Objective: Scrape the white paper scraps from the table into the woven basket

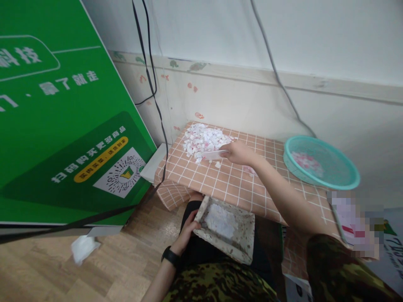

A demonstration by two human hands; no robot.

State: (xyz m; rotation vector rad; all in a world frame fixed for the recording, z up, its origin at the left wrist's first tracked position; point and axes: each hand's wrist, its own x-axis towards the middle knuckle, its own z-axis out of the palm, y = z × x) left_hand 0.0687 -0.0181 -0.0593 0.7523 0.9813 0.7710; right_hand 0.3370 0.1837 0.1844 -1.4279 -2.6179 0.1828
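My left hand point(191, 223), a dark watch on its wrist, grips the left edge of a stained off-white rectangular tray point(249, 235) over my lap. Pale, whitish material point(220, 221) lies in the tray's bottom. Across the table, my right hand point(236, 152) is closed on a flat white strip point(214, 154), whose exact kind I cannot make out. The strip's edge is at the near side of a pile of torn white and pink paper scraps point(204, 139). Some loose scraps point(249, 170) lie nearer me, partly hidden by my right forearm.
A brown checked cloth point(217, 180) covers the table against the wall. On its right stands a teal mesh basket point(288, 165) with pink scraps inside. A green sign board point(78, 105) rises at left, with a dark cable point(162, 121) hanging beside it. A white bag point(84, 248) lies on the floor.
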